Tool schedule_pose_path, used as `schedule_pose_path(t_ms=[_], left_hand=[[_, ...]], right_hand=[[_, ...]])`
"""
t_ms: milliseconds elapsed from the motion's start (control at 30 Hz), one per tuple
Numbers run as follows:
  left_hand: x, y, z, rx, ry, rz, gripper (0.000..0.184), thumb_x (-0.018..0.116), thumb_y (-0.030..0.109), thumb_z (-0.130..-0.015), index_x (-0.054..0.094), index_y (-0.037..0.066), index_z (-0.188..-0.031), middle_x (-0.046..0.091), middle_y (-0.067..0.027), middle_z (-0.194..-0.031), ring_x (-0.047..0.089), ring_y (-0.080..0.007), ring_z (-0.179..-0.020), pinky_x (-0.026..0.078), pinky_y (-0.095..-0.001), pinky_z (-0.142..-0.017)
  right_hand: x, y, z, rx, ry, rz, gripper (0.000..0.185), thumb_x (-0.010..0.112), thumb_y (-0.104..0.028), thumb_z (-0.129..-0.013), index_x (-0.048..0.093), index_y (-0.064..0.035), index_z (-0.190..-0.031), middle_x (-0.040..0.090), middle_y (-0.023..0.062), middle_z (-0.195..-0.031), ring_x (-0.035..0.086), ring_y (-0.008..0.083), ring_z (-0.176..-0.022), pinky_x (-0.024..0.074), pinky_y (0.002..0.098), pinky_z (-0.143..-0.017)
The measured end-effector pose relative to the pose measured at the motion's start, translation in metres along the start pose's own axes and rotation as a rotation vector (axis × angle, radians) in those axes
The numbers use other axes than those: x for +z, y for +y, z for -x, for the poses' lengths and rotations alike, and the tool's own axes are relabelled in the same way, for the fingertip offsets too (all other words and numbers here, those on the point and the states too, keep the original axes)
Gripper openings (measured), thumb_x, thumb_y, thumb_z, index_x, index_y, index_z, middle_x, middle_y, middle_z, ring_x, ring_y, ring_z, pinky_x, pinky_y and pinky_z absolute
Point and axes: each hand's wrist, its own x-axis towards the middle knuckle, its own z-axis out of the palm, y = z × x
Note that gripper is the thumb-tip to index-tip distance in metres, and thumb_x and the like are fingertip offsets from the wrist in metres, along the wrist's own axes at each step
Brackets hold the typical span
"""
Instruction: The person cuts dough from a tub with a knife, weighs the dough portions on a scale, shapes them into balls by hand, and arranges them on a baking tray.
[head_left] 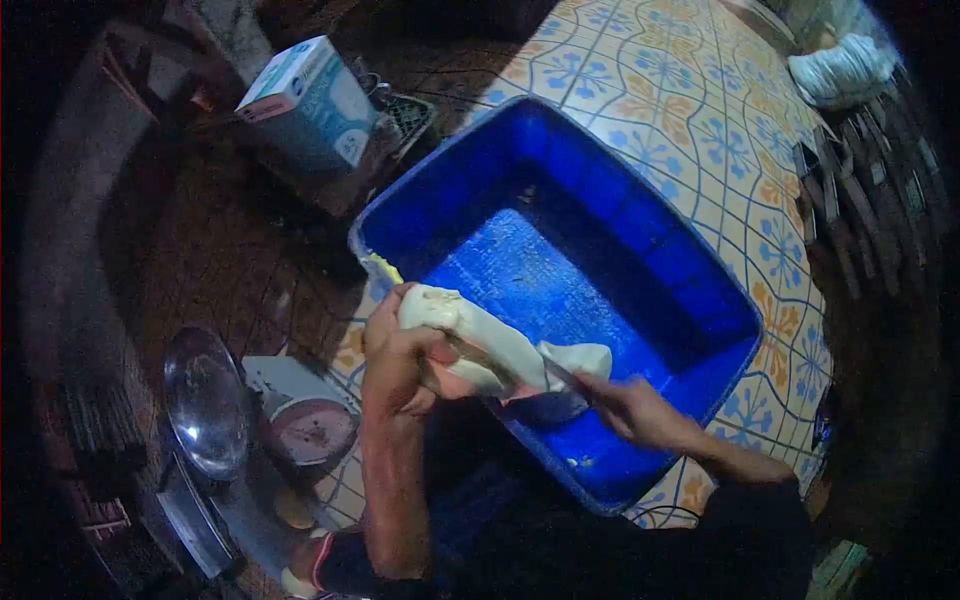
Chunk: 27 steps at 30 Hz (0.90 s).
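Two bare forearms (392, 480); left hand (395, 350) gripping one elongated white chunk (492, 335); right hand (640, 412) closed around one knife (565, 375), blade against chunk; one blue tub (665, 235) below.

The tub (655, 200) sits on the floor (690, 60), with the box (305, 110) at its ten o'clock and the bundle (843, 70) at two. The bowl (312, 432) lies at eight.

The one view is from the person's head — it looks forward and steeply down past both forearms, close enough that the blue tub (560, 260) fills the middle. The patterned floor (690, 80) spreads behind it, and dark round edges close in — no second view shares any part.
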Motion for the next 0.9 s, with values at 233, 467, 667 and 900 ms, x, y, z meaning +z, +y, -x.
schedule_pose_path(t_ms=[233, 467, 667, 900], left_hand=[[0.020, 0.027, 0.055, 0.256, 0.062, -0.016, 0.059, 0.050, -0.008, -0.043, 0.047, -0.003, -0.101, 0.057, -0.0108, -0.083, 0.061, -0.0212, -0.072, 0.052, -0.0285, -0.062], [-0.041, 0.080, 0.080, 0.376, 0.223, 0.161, 0.066, 0.049, -0.005, -0.044, 0.044, -0.001, -0.109, 0.057, -0.0147, -0.091, 0.062, -0.0244, -0.078, 0.054, -0.0302, -0.070], [-0.061, 0.098, 0.114, 0.550, 0.174, -0.062, 0.060, 0.052, -0.006, -0.050, 0.044, -0.002, -0.110, 0.060, -0.0144, -0.092, 0.063, -0.0224, -0.083, 0.052, -0.0295, -0.075], [-0.149, 0.178, 0.136, 0.889, 0.295, -0.664, 0.053, 0.062, 0.000, -0.057, 0.050, 0.000, -0.109, 0.060, -0.0099, -0.093, 0.061, -0.0165, -0.088, 0.050, -0.0286, -0.079]], right_hand=[[0.083, -0.023, -0.045, -0.132, 0.385, -0.164, 0.053, 0.046, -0.003, -0.091, 0.031, -0.0086, -0.142, 0.055, 0.0058, -0.070, 0.051, 0.0131, -0.058, 0.0457, 0.0284, -0.056], [0.126, -0.061, 0.010, -0.001, 0.169, -0.388, 0.051, 0.042, -0.006, -0.094, 0.028, -0.0081, -0.143, 0.051, 0.0025, -0.068, 0.048, 0.0095, -0.058, 0.0435, 0.0265, -0.056], [0.117, -0.084, -0.082, -0.081, 0.083, -0.486, 0.045, 0.042, -0.008, -0.095, 0.034, -0.0034, -0.140, 0.049, 0.0010, -0.067, 0.048, 0.0077, -0.062, 0.0426, 0.0255, -0.056], [0.149, -0.116, -0.121, -0.255, -0.564, -0.097, 0.046, 0.049, -0.003, -0.091, 0.043, -0.0098, -0.136, 0.054, 0.0044, -0.070, 0.052, 0.0095, -0.063, 0.0461, 0.0275, -0.060]])
